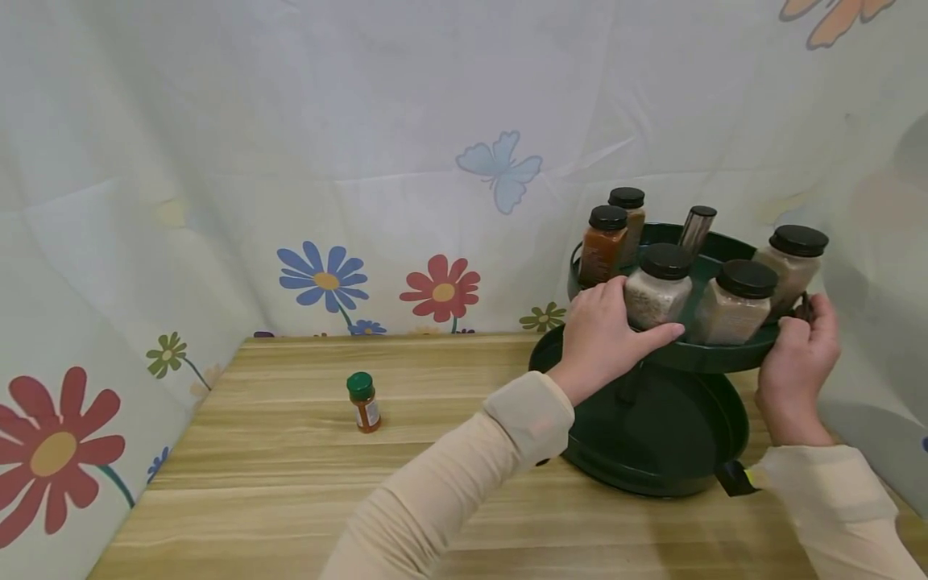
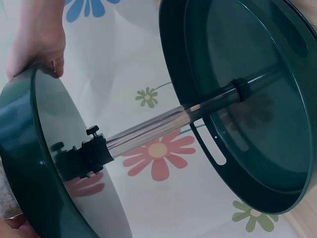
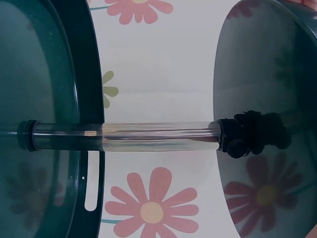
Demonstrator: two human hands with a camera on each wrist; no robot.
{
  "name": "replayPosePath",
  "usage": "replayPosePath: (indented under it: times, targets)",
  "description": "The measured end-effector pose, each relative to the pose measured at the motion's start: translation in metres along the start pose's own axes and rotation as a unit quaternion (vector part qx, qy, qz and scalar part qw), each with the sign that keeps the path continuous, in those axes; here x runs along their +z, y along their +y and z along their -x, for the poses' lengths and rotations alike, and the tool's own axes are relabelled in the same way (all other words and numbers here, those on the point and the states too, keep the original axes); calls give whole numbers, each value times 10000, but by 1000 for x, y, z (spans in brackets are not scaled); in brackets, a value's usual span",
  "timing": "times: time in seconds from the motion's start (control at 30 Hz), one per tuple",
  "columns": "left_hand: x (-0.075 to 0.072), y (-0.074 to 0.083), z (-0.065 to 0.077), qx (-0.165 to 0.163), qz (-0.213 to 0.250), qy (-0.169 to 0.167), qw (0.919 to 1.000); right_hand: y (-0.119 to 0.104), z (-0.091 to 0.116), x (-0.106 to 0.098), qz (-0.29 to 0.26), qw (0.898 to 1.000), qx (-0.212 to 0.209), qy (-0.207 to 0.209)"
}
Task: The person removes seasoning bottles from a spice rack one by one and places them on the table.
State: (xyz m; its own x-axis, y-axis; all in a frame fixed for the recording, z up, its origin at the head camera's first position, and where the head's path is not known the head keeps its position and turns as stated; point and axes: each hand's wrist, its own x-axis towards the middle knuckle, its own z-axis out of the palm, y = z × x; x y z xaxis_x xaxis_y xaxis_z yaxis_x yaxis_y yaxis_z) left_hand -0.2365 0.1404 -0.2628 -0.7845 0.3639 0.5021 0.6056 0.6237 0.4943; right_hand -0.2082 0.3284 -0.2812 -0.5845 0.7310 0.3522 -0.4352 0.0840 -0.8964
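Observation:
A dark green two-tier spice rack (image 1: 645, 435) stands at the right of the table. My left hand (image 1: 598, 334) grips the front left rim of its upper tray (image 1: 725, 357), thumb along the rim. At the tray's right side, my right hand (image 1: 797, 366) grips the edge. Several black-lidded spice jars sit on the upper tray, among them a pale grey one (image 1: 656, 294) beside my left hand and a tan one (image 1: 735, 310). A metal pole (image 2: 153, 131) with a black screw collar (image 2: 86, 156) joins the tiers. The lower tray (image 3: 49, 59) holds no jars.
A small spice bottle with a green cap (image 1: 365, 403) stands on the wooden table (image 1: 290, 459), left of the rack. A flower-printed curtain (image 1: 406, 201) hangs behind and at both sides. Near the rack's lower right lies a black strap-like piece (image 1: 735, 479).

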Motion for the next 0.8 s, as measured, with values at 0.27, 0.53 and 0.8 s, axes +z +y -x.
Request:
replayPosePath:
  times: [0.27, 0.53, 0.8]
  targets:
    - [2, 1, 0, -45, -124, 82, 9999, -1, 1, 0, -60, 10000, 70, -25]
    - [2, 4, 0, -140, -250, 177, 9994, -2, 2, 0, -176, 9998, 51, -63]
    - [4, 7, 0, -275, -289, 373, 9985, -2, 3, 1, -150, 9999, 5, -26]
